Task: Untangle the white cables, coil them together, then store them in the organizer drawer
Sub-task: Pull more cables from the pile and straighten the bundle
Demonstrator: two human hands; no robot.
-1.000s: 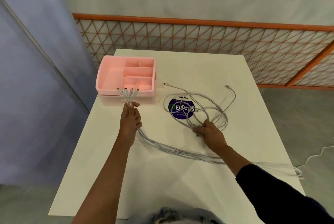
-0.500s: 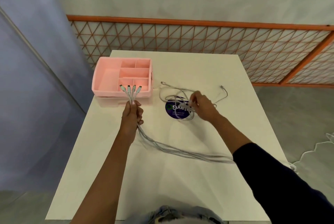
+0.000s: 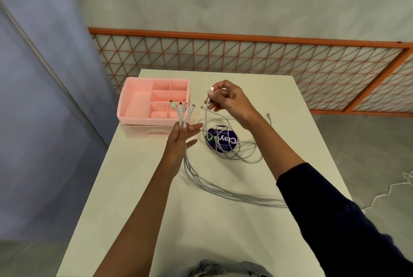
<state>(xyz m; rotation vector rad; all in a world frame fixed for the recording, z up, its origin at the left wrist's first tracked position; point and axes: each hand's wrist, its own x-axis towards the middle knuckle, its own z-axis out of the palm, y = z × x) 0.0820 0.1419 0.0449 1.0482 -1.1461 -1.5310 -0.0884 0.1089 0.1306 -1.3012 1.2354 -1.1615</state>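
We grip four white cables (image 3: 187,165) in left hand (image 3: 181,136), fingers half spread. Right hand (image 3: 225,100) pinches one more plug (image 3: 211,89), upright, just right of bunch.

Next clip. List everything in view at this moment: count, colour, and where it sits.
table: one, white, centre
organizer: one, pink, table's far left corner
sticker: one, purple, round, mid-table
bundled cables: four connector ends, white, held up in left hand, trailing across table
single cable: one, white, end pinched in right hand, hanging down to table
loose loops: count unclear, white, lying over sticker
fence: one, orange lattice, behind table
left hand: one, bare forearm, grips bundled cables
right hand: one, dark sleeve, pinches single cable
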